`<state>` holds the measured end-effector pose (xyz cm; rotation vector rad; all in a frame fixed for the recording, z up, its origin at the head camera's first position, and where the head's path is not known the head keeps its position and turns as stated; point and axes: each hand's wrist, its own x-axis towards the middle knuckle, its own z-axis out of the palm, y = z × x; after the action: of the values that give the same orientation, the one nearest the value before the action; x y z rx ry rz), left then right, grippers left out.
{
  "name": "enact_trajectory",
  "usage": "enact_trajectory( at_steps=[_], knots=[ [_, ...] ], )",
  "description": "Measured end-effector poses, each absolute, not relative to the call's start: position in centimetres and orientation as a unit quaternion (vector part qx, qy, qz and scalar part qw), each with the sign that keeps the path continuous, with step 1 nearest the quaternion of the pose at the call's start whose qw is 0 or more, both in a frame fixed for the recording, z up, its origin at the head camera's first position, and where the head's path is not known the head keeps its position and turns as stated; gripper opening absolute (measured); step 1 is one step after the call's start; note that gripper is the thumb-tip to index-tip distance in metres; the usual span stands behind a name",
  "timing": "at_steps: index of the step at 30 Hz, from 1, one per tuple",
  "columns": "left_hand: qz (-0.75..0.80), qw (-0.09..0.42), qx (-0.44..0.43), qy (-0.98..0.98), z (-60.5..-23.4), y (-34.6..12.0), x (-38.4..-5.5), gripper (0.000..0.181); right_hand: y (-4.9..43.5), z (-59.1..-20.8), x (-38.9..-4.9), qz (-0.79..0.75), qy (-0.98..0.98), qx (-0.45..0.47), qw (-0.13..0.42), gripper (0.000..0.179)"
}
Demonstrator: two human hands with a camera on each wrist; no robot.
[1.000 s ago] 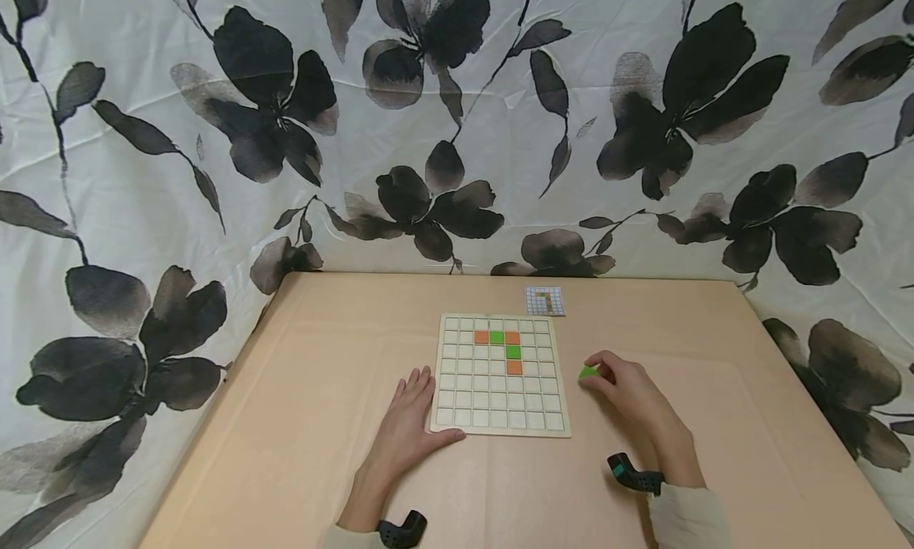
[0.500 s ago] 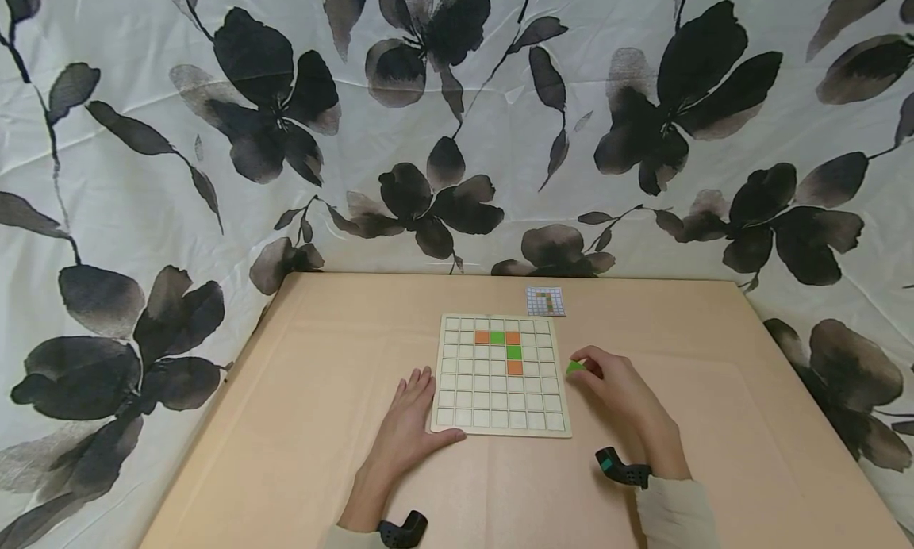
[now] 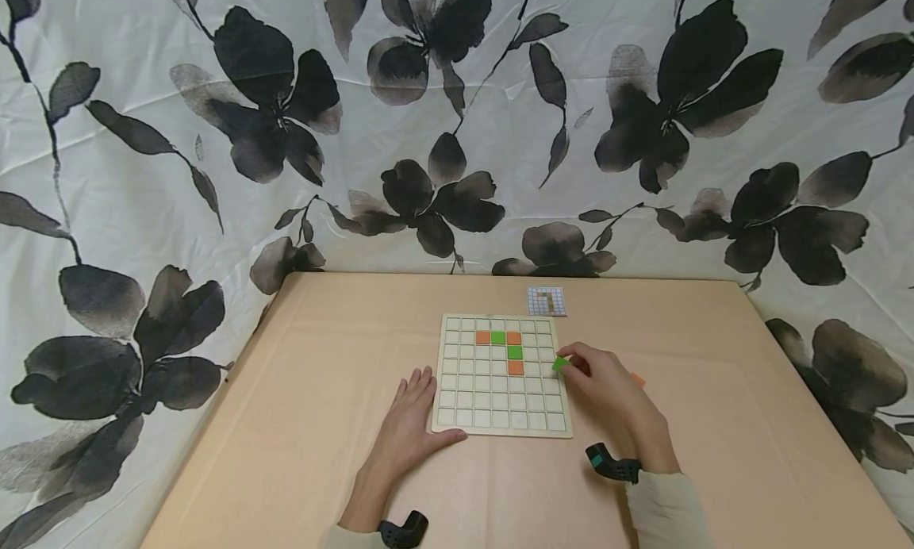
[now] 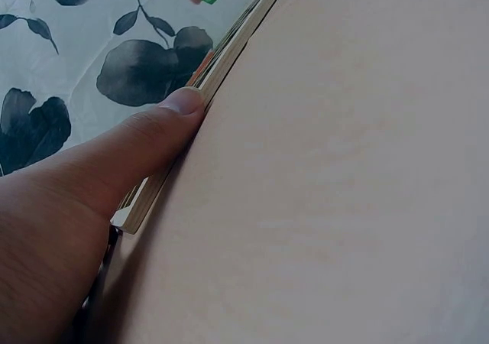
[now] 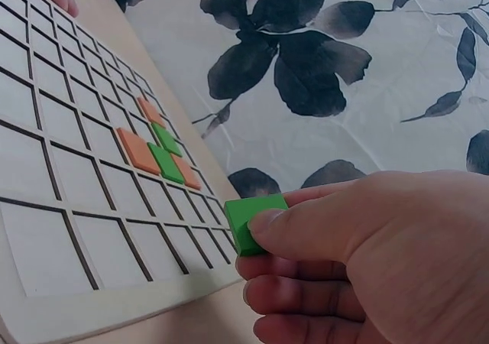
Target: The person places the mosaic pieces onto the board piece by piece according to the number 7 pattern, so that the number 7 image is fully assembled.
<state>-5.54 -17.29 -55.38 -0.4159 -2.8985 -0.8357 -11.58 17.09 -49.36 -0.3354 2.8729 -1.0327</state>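
Observation:
A pale grid board lies on the table, with orange and green square tiles set in several of its cells. At its left edge rests my left hand, fingers straight and thumb along the near edge; in the left wrist view the thumb touches the board's side. My right hand pinches a green square tile between thumb and fingers. In the head view this green tile overlaps the board's right edge, level with the lowest orange tile on the board.
Behind the board, a small card printed with a coloured grid pattern lies on the table. An orange tile shows partly behind my right hand. A floral cloth hangs beyond the table's far edge.
My right hand has moved left with the green tile, from the table right of the board to the board's right edge. An orange tile now shows behind it. My left hand stays put.

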Motion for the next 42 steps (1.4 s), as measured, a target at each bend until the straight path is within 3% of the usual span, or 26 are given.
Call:
enact_trajectory(
  at_steps=[26,42],
  knots=[
    [-0.278,0.032,-0.127,-0.951,-54.9,-17.1,-5.8,0.109,13.8,-50.0,-11.8,-0.363,0.922,-0.117,0.063,0.019],
    [-0.276,0.034,-0.128,-0.952,-54.9,-17.2,-5.8,0.109,12.7,-50.7,-11.9,-0.357,0.922,-0.145,0.05,0.016]
  ],
)
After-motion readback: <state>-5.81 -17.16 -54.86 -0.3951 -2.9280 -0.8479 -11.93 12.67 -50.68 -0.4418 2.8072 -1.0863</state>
